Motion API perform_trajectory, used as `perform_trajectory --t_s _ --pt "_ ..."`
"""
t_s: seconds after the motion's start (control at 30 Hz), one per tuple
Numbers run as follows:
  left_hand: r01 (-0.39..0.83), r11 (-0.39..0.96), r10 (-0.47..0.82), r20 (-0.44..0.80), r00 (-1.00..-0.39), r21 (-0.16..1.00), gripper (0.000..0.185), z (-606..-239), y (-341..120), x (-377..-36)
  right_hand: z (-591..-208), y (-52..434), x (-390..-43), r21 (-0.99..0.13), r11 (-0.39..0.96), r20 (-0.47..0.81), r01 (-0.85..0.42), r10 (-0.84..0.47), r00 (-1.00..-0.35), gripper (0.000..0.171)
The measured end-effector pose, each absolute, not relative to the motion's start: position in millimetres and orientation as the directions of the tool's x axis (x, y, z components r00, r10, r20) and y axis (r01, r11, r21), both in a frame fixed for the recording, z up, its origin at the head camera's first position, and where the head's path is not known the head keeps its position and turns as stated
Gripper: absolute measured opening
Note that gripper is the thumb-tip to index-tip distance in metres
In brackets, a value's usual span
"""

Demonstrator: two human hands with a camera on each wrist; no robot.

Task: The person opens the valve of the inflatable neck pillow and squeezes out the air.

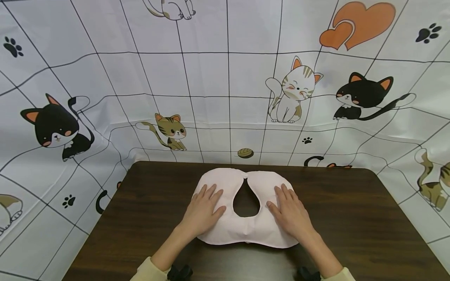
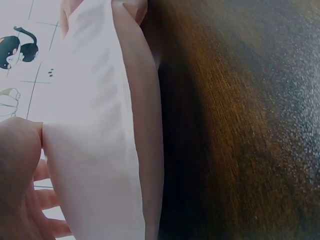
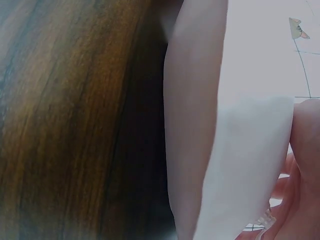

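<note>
A pale pink U-shaped neck pillow [image 1: 246, 230] lies on the brown table, its two ends meeting at the far side around a teardrop opening. My left hand [image 1: 204, 210] rests on its left half with fingers spread and straight. On the right half lies my right hand [image 1: 291, 212], fingers extended over the fabric. A seam runs along the pillow's side [image 2: 142, 115] in the left wrist view. Close to the right fingers, a small translucent strap-like piece [image 3: 266, 220] shows at the pillow's edge in the right wrist view.
The dark wood-grain table [image 1: 351, 218] has rounded far corners. Behind and beside it hangs a white sheet [image 1: 204, 74] with grid lines, cartoon cats, paw prints and hearts. Dark bands [image 1: 180, 272] sit at the wrists, by light yellow sleeves [image 1: 150, 270].
</note>
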State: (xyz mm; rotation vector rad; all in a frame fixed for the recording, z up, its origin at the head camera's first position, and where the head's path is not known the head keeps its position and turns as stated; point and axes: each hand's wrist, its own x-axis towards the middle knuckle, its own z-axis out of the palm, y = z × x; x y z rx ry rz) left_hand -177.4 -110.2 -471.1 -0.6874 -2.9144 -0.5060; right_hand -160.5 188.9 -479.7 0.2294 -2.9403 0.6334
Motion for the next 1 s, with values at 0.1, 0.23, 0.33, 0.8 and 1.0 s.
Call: perform_trajectory --t_s 0.1,0.23,0.33,0.8,1.0 --pt "0.445 0.846 0.413 0.168 -0.895 0.294 0.052 -472 -112 -178 -478 187 -159 -0.395 0.902 0.147 -0.172 -0.123 -0.982 0.062" --pt "0.444 0.843 0.413 0.164 -0.896 0.305 0.052 -474 -112 -178 -475 187 -158 -0.395 0.902 0.143 -0.171 -0.124 -0.982 0.061" --pt "0.444 0.842 0.412 0.164 -0.896 0.308 0.052 -474 -112 -178 -475 187 -158 -0.396 0.902 0.138 -0.170 -0.125 -0.983 0.061" --pt "0.447 0.837 0.399 0.205 -0.894 0.316 0.052 -458 -118 -167 -457 196 -146 -0.399 0.908 0.133 -0.129 -0.082 -0.988 0.061" --pt "0.458 0.829 0.409 0.212 -0.888 0.320 0.051 -459 -119 -159 -463 202 -136 -0.419 0.901 0.154 -0.111 -0.050 -0.987 0.060"
